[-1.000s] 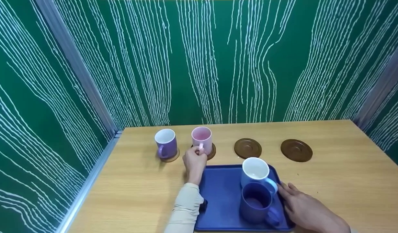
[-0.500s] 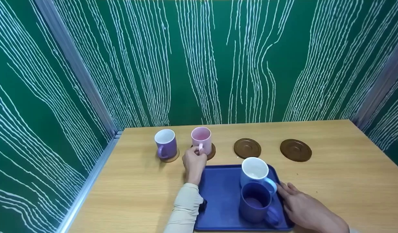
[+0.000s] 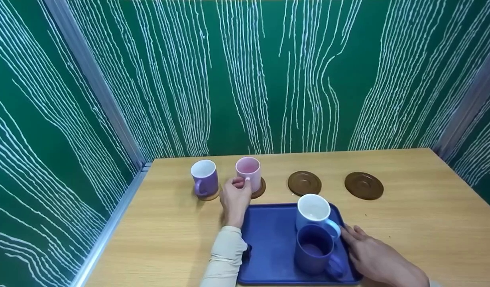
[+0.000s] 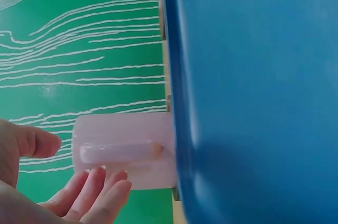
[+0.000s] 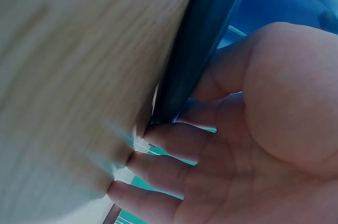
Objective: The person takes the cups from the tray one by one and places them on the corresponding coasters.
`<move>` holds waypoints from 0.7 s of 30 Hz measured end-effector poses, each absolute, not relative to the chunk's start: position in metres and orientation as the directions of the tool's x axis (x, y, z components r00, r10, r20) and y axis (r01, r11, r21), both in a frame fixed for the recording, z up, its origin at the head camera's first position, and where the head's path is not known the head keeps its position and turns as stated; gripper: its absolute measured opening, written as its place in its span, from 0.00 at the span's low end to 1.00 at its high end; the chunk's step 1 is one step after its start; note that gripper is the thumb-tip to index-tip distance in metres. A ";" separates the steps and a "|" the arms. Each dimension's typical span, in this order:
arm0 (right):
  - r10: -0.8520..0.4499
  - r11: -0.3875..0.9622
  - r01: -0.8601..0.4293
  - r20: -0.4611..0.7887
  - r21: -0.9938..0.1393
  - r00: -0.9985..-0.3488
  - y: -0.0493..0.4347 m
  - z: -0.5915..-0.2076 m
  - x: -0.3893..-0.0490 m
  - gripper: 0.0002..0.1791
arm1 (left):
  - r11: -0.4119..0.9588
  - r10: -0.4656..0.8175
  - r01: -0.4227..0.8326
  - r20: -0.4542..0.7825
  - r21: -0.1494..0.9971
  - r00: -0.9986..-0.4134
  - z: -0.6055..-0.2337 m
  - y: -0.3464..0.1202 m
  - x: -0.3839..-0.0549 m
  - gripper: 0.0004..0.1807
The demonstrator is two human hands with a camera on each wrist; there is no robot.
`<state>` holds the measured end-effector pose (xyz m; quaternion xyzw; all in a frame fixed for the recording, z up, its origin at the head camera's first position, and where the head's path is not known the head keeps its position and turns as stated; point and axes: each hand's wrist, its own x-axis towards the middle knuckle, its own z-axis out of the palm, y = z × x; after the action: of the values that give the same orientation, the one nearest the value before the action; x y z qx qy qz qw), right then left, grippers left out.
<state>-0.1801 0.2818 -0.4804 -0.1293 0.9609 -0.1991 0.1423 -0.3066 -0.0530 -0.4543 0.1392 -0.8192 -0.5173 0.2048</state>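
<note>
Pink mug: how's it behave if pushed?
The pink mug is probably stiff, given its undented wall. Its shiny handle may be slippery. Standing upright on the brown coaster, it'd likelier slide or tip than roll.

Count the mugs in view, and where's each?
4: purple mug on the leftmost coaster, pink mug on the next coaster, light-blue mug and dark-blue mug on the tray. I see no others.

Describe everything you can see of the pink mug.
The pink mug is pale and glossy, ceramic by its look, with a deeper pink inside and one handle on its near side. It stands upright on a round brown coaster, right of the purple mug. The left hand is at the handle, thumb and fingers parted; whether they touch it is unclear.
</note>
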 end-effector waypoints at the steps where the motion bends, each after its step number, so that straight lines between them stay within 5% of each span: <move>1: -0.311 0.886 -0.202 -0.212 -0.416 -0.926 0.282 -0.481 -0.180 0.32 | 0.426 -0.446 -0.007 0.203 0.905 -0.872 -0.453 -0.054 -0.306 0.13; 21: -0.313 0.891 -0.203 -0.224 -0.406 -0.923 0.283 -0.482 -0.183 0.35 | 0.407 -0.466 0.105 0.305 0.907 -0.831 -0.415 -0.053 -0.287 0.13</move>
<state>-0.1825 0.2827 -0.4818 -0.1341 0.9617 -0.1912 0.1434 -0.2873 -0.0534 -0.4150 0.1134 -0.7948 -0.5325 0.2680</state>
